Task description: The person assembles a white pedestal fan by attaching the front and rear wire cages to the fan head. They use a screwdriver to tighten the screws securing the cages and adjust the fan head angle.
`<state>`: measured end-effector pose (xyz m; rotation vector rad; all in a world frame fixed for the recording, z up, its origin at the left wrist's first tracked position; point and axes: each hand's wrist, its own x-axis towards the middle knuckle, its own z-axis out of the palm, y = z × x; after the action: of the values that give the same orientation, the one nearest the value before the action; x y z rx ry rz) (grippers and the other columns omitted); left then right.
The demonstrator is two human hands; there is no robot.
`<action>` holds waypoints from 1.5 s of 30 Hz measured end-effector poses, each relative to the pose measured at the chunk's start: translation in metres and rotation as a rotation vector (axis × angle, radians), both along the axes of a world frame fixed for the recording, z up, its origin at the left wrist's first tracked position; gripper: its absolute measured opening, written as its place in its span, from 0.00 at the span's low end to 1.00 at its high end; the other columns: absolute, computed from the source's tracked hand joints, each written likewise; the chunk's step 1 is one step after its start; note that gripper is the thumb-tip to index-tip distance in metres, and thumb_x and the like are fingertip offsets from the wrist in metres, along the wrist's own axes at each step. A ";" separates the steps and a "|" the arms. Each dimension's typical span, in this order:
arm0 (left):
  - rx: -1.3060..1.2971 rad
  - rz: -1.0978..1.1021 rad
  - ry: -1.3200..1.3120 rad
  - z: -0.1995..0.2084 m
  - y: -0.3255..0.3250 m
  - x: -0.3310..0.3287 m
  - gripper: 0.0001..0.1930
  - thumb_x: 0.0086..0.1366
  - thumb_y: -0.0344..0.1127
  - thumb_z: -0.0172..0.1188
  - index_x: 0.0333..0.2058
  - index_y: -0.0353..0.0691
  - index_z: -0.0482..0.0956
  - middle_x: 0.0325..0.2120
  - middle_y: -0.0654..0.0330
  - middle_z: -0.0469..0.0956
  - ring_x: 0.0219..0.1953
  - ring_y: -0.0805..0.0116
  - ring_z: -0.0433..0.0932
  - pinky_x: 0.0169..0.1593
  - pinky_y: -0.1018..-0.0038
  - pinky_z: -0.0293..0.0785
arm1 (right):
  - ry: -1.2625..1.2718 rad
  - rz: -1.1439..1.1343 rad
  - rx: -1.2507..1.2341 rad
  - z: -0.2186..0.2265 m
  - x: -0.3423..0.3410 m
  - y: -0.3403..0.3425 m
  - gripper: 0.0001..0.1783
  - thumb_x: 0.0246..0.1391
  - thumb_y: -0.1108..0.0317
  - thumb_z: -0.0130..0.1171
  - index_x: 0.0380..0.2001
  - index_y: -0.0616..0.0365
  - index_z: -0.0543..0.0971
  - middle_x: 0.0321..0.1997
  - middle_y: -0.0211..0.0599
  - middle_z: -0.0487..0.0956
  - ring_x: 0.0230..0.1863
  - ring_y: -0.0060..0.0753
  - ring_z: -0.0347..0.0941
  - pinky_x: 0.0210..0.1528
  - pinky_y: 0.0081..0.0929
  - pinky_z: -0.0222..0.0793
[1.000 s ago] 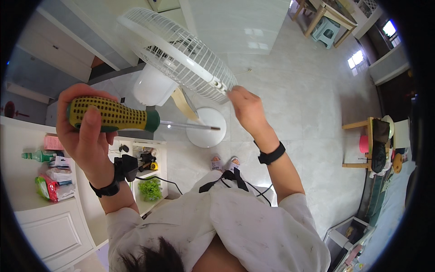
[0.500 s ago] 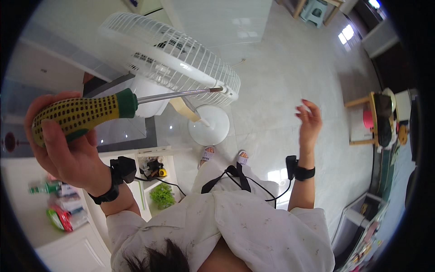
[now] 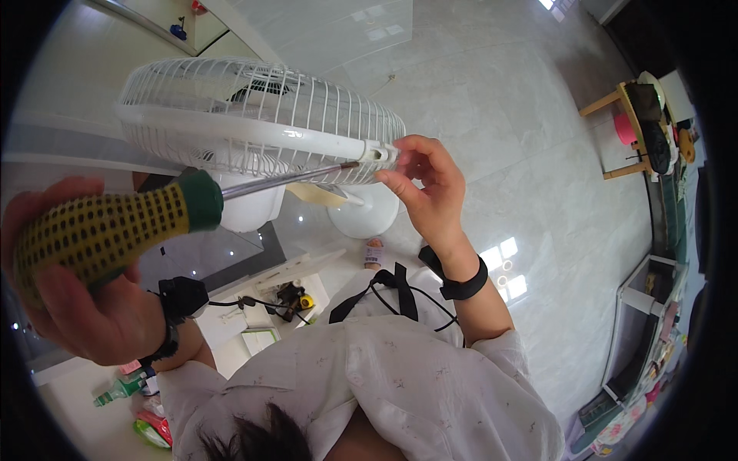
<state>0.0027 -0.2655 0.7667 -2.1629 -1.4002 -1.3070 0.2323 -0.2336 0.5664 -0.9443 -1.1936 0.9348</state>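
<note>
Head view, dot-textured screwdriver (image 3: 154, 214), wire-caged fan (image 3: 257, 138)

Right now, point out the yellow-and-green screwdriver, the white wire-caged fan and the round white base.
Yellow-and-green screwdriver (image 3: 154, 213), head view: handle.
White wire-caged fan (image 3: 261, 134), head view: rim band.
Round white base (image 3: 369, 216), head view: top.

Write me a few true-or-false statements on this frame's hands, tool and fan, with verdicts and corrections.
1. The left hand grips a screwdriver with a yellow-and-green handle. True.
2. The right hand holds a second screwdriver. False: no tool shows in it; its fingers are at the rim of the fan.
3. The fan's wire guard is black. False: it is white.
4. The right wrist wears a black band. True.
</note>
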 end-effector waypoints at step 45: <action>-0.753 -0.128 0.399 0.089 0.020 0.009 0.21 0.59 0.42 0.50 0.50 0.39 0.65 0.40 0.59 0.70 0.39 0.78 0.70 0.25 0.89 0.61 | -0.333 -0.057 0.291 -0.002 0.016 0.020 0.15 0.41 0.63 0.65 0.31 0.60 0.74 0.31 0.38 0.74 0.28 0.41 0.71 0.27 0.30 0.68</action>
<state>0.0121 -0.2452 0.8559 -2.7953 -1.7705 -0.3226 0.2480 -0.2133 0.5643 -0.9127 -1.5284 0.5502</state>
